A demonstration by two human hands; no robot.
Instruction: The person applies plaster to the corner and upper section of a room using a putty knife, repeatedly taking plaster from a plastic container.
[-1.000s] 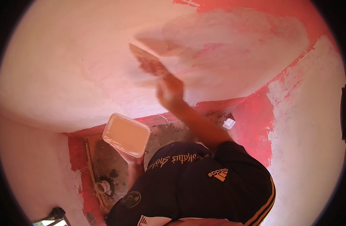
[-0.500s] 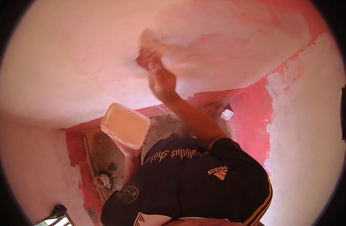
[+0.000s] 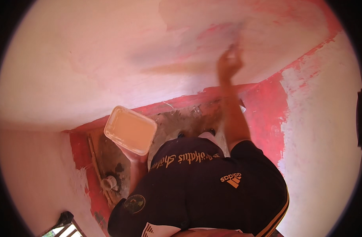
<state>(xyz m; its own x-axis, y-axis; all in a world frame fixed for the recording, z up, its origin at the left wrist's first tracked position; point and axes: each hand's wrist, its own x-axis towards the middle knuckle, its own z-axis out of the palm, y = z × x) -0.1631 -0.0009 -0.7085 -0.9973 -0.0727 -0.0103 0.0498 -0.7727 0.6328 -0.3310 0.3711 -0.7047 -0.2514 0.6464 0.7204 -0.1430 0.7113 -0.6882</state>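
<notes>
My left hand [image 3: 133, 155] supports a rectangular plastic tub [image 3: 125, 145] from below, its fingers largely hidden under it. Pale peach-looking paint [image 3: 131, 129] fills part of the tub. Out in front, my right hand [image 3: 230, 64] is raised to the wall, its fingers closed around a paintbrush [image 3: 238, 37] smeared by motion. The brush is over a patchy pink stretch of the wall [image 3: 181, 59]. A wet-looking tan streak [image 3: 177, 68] lies on the wall left of my right hand.
Red bands [image 3: 263, 114] run along the wall's foot and the right corner. On the dirty floor [image 3: 177, 120] at left stand a small pale cup-like container [image 3: 109, 183] and a long pole [image 3: 95, 162]. My right forearm partly hides a small white object [image 3: 243, 108]. A window [image 3: 64, 230] shows lower left.
My right hand and the brush have swept rightward across the wall, and a tan streak now shows where they passed. The tub in my left hand has hardly moved.
</notes>
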